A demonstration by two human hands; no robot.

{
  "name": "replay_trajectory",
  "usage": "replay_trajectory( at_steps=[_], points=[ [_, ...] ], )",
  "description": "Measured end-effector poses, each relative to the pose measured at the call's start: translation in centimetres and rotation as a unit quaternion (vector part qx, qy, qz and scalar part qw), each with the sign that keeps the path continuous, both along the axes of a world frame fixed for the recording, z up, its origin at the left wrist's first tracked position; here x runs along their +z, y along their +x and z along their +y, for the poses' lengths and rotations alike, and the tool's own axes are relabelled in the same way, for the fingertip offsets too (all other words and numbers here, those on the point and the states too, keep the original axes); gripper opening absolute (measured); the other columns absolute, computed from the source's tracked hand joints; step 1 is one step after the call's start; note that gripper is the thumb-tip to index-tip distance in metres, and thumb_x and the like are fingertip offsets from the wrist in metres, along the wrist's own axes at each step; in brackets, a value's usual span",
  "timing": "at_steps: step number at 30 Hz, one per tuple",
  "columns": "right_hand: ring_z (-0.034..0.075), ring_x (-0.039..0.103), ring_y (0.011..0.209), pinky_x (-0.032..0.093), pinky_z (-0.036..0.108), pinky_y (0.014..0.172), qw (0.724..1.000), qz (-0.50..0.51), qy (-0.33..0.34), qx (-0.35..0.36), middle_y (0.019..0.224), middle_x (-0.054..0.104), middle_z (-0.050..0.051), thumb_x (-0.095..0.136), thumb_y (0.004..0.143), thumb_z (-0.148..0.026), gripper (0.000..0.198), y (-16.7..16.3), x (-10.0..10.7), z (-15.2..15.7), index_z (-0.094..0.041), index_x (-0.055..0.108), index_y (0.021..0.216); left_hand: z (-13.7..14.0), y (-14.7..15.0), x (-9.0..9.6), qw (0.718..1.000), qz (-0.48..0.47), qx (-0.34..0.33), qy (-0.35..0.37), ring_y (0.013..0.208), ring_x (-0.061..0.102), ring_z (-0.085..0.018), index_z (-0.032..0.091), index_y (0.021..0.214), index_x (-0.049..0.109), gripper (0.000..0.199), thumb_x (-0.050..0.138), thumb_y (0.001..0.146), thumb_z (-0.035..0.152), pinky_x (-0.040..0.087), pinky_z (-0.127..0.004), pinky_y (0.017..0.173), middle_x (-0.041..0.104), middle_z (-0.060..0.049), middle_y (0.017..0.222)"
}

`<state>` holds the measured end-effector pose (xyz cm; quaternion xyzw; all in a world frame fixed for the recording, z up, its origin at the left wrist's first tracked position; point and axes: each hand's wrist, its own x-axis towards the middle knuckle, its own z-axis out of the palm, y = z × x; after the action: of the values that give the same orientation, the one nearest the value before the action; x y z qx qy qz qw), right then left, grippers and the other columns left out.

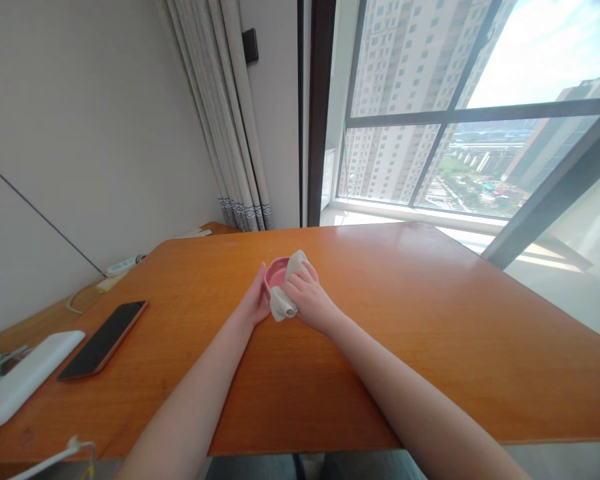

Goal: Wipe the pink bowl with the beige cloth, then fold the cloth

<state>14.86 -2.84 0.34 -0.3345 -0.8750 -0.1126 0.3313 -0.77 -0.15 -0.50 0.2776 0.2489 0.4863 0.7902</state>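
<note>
I have my left grip [257,301] curled about the left side of the pink bowl [275,270], thumb by its rim. My right grip [311,300] is closed on the cloth [283,305], which covers the bowl's right side. Both are over the worktop [390,313]; I can't tell whether the bowl touches it. The phone [104,340] lies well to the left.

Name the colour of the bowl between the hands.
Pink; the bowl shows best in the head view, partly hidden by the pale cloth.

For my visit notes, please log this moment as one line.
left hand: holding round pink bowl; right hand: holding crumpled pale cloth against bowl; surface: brown wooden table
</note>
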Motion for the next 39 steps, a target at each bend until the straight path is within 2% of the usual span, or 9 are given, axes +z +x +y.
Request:
replay_trajectory(
  at_steps=[3, 8, 13, 17, 21, 23, 28, 32, 39],
  points=[
    [0.020, 0.044, 0.094, 0.012, 0.047, 0.113, 1.000, -0.010, 0.004, 0.005, 0.085, 0.056, 0.004, 0.046, 0.085, -0.014, 0.014, -0.5, 0.2, -0.3, -0.020, 0.058, 0.087, 0.2, -0.1, 0.1, 0.999, 0.004, 0.035, 0.005, 0.096, 0.065, -0.019, 0.012, 0.114, 0.062, 0.035, 0.048, 0.088, 0.033, 0.047, -0.031, 0.092, 0.070, -0.008, 0.104],
    [0.022, 0.043, 0.102, 0.012, 0.049, 0.113, 0.997, 0.011, -0.033, -0.064, 0.096, 0.056, 0.006, 0.048, 0.084, -0.017, 0.019, -1.3, -0.3, -0.4, -0.019, 0.057, 0.101, -0.3, 1.5, 0.1, 0.996, -0.017, 0.081, -0.020, 0.095, 0.066, -0.020, 0.008, 0.112, 0.062, 0.040, 0.045, 0.089, 0.036, 0.047, -0.031, 0.092, 0.071, -0.011, 0.102],
    [0.022, 0.043, 0.096, 0.010, 0.050, 0.112, 0.994, 0.008, -0.027, -0.101, 0.090, 0.055, 0.006, 0.045, 0.085, -0.017, 0.012, -1.5, -0.2, -0.5, -0.019, 0.056, 0.091, -1.2, 2.4, 0.4, 0.996, -0.027, 0.080, -0.003, 0.094, 0.066, -0.019, 0.010, 0.117, 0.060, 0.045, 0.041, 0.091, 0.042, 0.048, -0.029, 0.090, 0.071, -0.009, 0.098],
    [0.021, 0.043, 0.089, 0.014, 0.051, 0.110, 0.996, 0.010, -0.053, -0.065, 0.082, 0.054, 0.004, 0.046, 0.085, -0.017, 0.009, -0.5, 0.3, -0.1, -0.019, 0.055, 0.083, -0.8, 1.5, 0.2, 0.998, -0.003, 0.053, 0.014, 0.091, 0.067, -0.021, 0.010, 0.119, 0.059, 0.051, 0.038, 0.091, 0.048, 0.050, -0.032, 0.085, 0.071, -0.011, 0.099],
    [0.021, 0.044, 0.091, 0.023, 0.047, 0.106, 0.995, 0.040, -0.092, 0.002, 0.085, 0.056, 0.005, 0.048, 0.086, -0.023, 0.007, 0.3, 0.2, 0.3, -0.019, 0.055, 0.085, 0.4, -0.1, -0.5, 0.999, 0.040, -0.009, -0.007, 0.082, 0.068, -0.020, 0.011, 0.111, 0.063, 0.041, 0.047, 0.089, 0.041, 0.052, -0.032, 0.080, 0.072, -0.010, 0.095],
    [0.021, 0.044, 0.093, 0.025, 0.046, 0.105, 0.994, 0.049, -0.098, 0.012, 0.086, 0.056, 0.005, 0.048, 0.086, -0.024, 0.008, 0.3, -0.1, 0.4, -0.019, 0.055, 0.086, 0.8, -0.5, -0.8, 0.998, 0.051, -0.014, -0.021, 0.078, 0.068, -0.019, 0.011, 0.106, 0.065, 0.036, 0.051, 0.087, 0.039, 0.052, -0.030, 0.077, 0.072, -0.009, 0.091],
    [0.022, 0.045, 0.099, 0.025, 0.046, 0.106, 0.993, 0.057, -0.097, -0.030, 0.094, 0.055, 0.007, 0.048, 0.085, -0.025, 0.010, -0.2, -0.7, 0.4, -0.020, 0.054, 0.091, 0.7, 0.4, -0.6, 0.995, 0.041, 0.091, 0.005, 0.085, 0.067, -0.017, 0.013, 0.106, 0.066, 0.032, 0.051, 0.086, 0.034, 0.052, -0.028, 0.079, 0.072, -0.007, 0.098],
    [0.023, 0.044, 0.101, 0.034, 0.041, 0.098, 0.990, 0.087, -0.093, -0.055, 0.099, 0.054, 0.009, 0.047, 0.085, -0.023, 0.011, -1.0, -0.8, 0.4, -0.018, 0.054, 0.092, 0.6, 1.3, -0.8, 0.985, 0.030, 0.168, 0.025, 0.091, 0.066, -0.018, 0.013, 0.102, 0.066, 0.032, 0.048, 0.087, 0.035, 0.050, -0.028, 0.085, 0.071, -0.007, 0.099],
    [0.022, 0.043, 0.090, 0.038, 0.039, 0.089, 0.994, 0.063, -0.077, -0.046, 0.091, 0.053, 0.008, 0.046, 0.086, -0.022, 0.009, -1.1, -0.7, 0.5, -0.018, 0.054, 0.086, 0.9, 1.5, -1.2, 0.981, 0.045, 0.185, 0.040, 0.088, 0.066, -0.017, 0.013, 0.098, 0.067, 0.031, 0.048, 0.087, 0.035, 0.050, -0.027, 0.083, 0.072, -0.006, 0.093]
  ],
)
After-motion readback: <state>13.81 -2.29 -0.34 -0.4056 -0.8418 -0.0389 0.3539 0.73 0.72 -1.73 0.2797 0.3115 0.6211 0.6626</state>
